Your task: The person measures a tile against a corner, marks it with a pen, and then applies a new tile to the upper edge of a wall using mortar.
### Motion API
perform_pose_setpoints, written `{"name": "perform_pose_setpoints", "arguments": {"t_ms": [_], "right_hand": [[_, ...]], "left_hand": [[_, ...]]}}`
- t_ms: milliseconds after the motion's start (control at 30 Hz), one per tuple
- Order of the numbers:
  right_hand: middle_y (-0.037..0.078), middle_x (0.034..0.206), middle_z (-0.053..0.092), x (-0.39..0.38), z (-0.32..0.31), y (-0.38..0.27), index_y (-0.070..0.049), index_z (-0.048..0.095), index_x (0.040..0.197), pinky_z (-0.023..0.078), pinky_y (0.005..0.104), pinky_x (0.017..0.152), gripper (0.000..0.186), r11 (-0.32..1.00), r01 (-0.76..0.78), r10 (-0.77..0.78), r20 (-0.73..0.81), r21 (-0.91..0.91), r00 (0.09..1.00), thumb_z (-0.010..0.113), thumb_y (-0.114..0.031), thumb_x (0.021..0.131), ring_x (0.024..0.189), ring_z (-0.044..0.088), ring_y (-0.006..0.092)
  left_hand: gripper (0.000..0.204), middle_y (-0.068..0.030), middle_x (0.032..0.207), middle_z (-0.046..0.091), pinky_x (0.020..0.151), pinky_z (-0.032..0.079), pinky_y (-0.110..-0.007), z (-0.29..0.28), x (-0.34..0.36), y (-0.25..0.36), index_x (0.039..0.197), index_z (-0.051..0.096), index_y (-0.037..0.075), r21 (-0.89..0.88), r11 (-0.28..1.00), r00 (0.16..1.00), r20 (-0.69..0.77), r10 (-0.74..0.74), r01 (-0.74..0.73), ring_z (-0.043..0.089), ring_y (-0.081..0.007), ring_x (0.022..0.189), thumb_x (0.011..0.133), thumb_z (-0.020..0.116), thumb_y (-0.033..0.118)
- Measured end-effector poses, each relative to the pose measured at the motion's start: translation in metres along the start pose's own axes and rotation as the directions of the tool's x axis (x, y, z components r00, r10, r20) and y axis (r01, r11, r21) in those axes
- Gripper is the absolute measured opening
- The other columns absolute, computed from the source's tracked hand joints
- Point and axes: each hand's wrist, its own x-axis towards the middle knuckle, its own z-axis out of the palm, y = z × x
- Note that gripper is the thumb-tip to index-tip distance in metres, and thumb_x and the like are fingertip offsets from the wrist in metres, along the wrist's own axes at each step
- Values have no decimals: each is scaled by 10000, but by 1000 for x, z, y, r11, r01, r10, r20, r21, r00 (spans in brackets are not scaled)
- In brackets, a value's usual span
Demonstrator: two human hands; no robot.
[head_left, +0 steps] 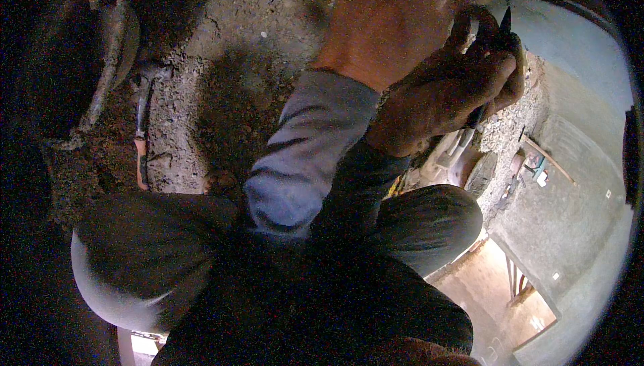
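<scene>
My right hand is closed around a slim, dark tool with a pointed tip. The tip points up toward the pale wall, and the tool's other end sticks out below the fist; its exact kind is too dark to make out. Just above and left of it, my left hand reaches to the upper right, back of the hand showing. Its fingers run partly out at the top edge and partly behind the right hand, so their grip is hidden. The grey-blue left sleeve crosses in front of my crouched legs.
On the rubble at left lies a hammer with an orange grip end. Beside it runs a bent pipe-like piece. At right, a wooden-handled tool and a turquoise-and-white item rest near the grey wall.
</scene>
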Motion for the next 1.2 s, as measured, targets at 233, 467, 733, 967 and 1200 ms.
{"name": "perform_pose_setpoints", "arguments": {"t_ms": [233,467,733,967,1200], "right_hand": [[217,1059,625,48,-44,-42,7,474,1304,574,408,861,386,961,141,-199,-240,-237,950,539,-264,1036,971,660,320],[150,1093,666,103,-61,-49,20,599,1153,510,385,915,394,882,117,-92,77,-456,993,538,-358,1058,1006,624,208],[15,896,549,84,-76,-69,-45,575,1008,462,266,777,332,972,-16,31,60,-232,998,537,-368,1077,823,521,120],[3,925,558,132,-126,-149,-52,563,1045,484,299,774,183,996,89,-89,-111,-4,990,545,-229,1085,849,534,118],[70,1077,681,224,-288,-220,-35,604,1120,553,351,870,209,982,180,-186,-309,-50,933,535,-229,1086,984,658,192]], "left_hand": [[377,-210,1054,720,796,570,-451,-10,-1,11,1241,633,49,0,998,988,139,-64,64,713,-394,962,983,661,322],[207,-137,1099,739,848,566,-400,10,-13,9,1113,734,133,138,982,985,-129,-111,129,723,-344,973,994,636,272],[262,-143,1034,750,861,551,-365,21,-41,33,1132,709,68,86,968,966,-130,-225,237,725,-252,942,978,685,278],[242,-111,1060,748,887,542,-346,57,-35,124,1104,718,41,-26,999,999,13,46,-46,710,-204,983,981,692,248],[269,-27,824,624,653,508,-313,111,-61,123,1015,650,64,-298,954,999,-46,-28,13,605,-157,729,1011,662,332]]}}
